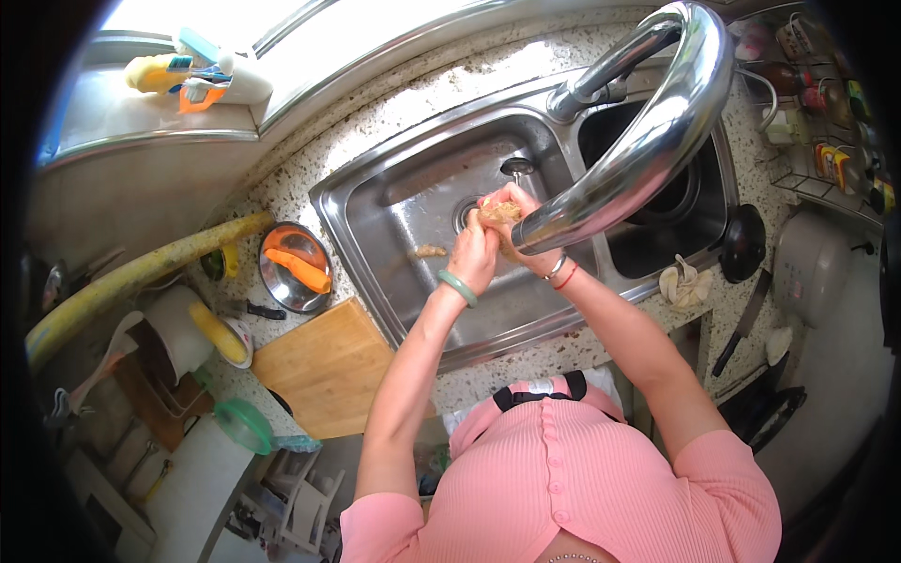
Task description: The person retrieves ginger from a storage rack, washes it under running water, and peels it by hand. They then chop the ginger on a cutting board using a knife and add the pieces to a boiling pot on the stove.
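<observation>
Speckled stone countertop (310,178) carries a double steel sink (375,202) set at centre. At 9 o'clock of the sink: steel bowl (278,281) holding a carrot (298,270), touching the counter edge zone. At 7 o'clock: wooden cutting board (324,368), just beside the sink rim. Long pale-green gourd (141,274) lies further out at 9. At 3 o'clock: black pan lid (743,244), white cloth (685,284), dark-handled knife (741,324).
</observation>
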Motion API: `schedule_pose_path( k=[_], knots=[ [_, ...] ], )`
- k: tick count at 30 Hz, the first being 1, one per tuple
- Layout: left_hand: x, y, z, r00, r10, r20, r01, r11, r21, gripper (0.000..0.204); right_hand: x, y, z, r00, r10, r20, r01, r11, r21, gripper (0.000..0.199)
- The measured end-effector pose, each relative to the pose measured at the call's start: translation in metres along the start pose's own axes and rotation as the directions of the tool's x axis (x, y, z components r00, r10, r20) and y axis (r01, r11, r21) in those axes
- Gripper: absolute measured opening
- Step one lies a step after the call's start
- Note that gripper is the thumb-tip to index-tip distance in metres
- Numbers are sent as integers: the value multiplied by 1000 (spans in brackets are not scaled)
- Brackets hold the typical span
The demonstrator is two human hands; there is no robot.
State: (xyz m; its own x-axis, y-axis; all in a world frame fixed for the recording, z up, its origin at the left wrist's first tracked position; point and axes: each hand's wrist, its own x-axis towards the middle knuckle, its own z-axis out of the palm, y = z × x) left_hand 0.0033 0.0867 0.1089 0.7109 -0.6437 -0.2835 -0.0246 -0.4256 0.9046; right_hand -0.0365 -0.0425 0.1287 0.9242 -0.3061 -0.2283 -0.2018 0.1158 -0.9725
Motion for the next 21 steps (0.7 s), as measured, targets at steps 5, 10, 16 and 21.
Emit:
schedule_pose_path(
  k=[5,10,16,21],
  knots=[
    [-5,13,-3,938,-316,145,338,928,-159,41,15,46,-1,982,-160,-104,144,978,-148,19],
    [-7,-1,5,977,-204,-67,208,977,55,30,17,38,-25,935,351,-43,-301,854,425,15],
    [-10,29,7,985,-118,-123,158,903,399,30,-11,21,-6,983,153,-105,-154,988,-1,18],
    [-15,24,4,990,-70,-124,123,859,496,33,-2,18,8,970,-31,-242,3,993,-117,18]
  ],
)
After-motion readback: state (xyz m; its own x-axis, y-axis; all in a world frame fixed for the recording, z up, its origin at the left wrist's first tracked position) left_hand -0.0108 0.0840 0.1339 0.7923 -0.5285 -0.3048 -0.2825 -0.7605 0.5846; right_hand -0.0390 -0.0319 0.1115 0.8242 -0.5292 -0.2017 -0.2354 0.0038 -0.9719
